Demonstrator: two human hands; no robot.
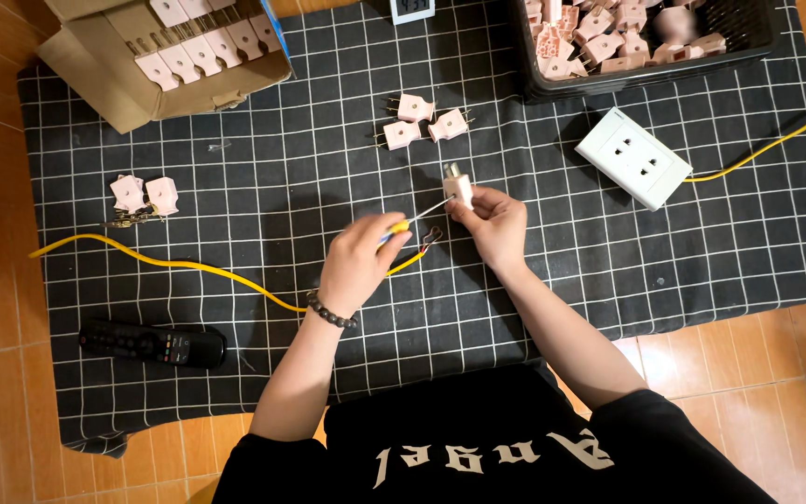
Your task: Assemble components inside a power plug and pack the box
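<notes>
My left hand (358, 261) grips a small screwdriver (419, 217) with a yellow and blue handle, its thin shaft pointing up and right into a pale pink plug (458, 188). My right hand (491, 222) pinches that plug from below, prongs upward. A yellow cable (188, 267) runs from the left across the black grid cloth (263, 187) and ends in bare wire strands (432, 237) between my two hands. A bead bracelet sits on my left wrist.
Three pink plugs (424, 120) lie just beyond my hands. An open cardboard box (170, 56) with pink parts stands at the back left, a black basket (646, 37) of plugs at the back right. A white wall socket (633, 156) on a yellow lead, two plug halves (145, 194) and a remote (153, 344) lie around.
</notes>
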